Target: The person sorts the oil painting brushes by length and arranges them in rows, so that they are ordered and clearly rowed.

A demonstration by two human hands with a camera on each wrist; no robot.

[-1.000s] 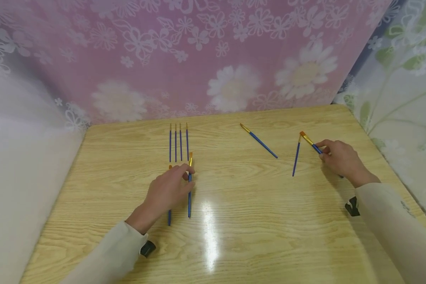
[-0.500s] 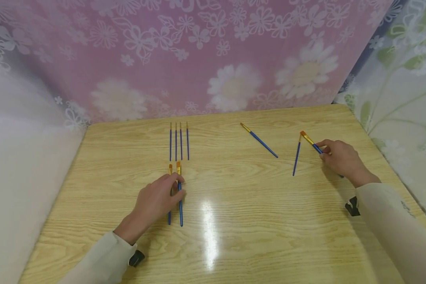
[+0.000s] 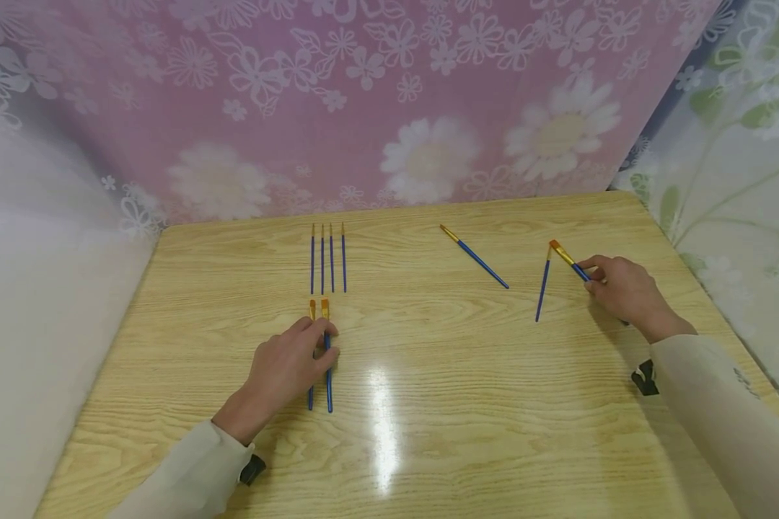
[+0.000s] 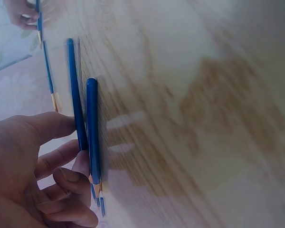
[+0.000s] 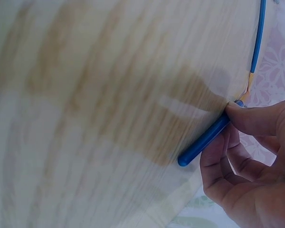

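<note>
My left hand (image 3: 282, 371) pinches a flat paintbrush (image 3: 329, 389) by its blue handle, bristles pointing away from me. Just left of it lies a second flat paintbrush (image 3: 311, 396), partly covered by the hand. In the left wrist view the held handle (image 4: 75, 90) sits between thumb and finger, close beside the other handle (image 4: 92, 128). On the right, my right hand (image 3: 626, 292) pinches another flat paintbrush (image 3: 561, 252), its orange bristles overlapping the tip of a thin paintbrush (image 3: 542, 292). Its blue handle (image 5: 204, 142) slants below the thumb in the right wrist view.
Several thin paintbrushes (image 3: 332, 263) stand in a parallel row beyond my left hand. A blue paintbrush (image 3: 482, 264) lies diagonally at the back of the wooden table (image 3: 454, 404). Floral cloth (image 3: 337, 144) hangs behind the table.
My left hand has moved left and slightly toward me, bringing its paintbrush alongside the other flat one. During the last half second it shifts only slightly. The right hand stays in place.
</note>
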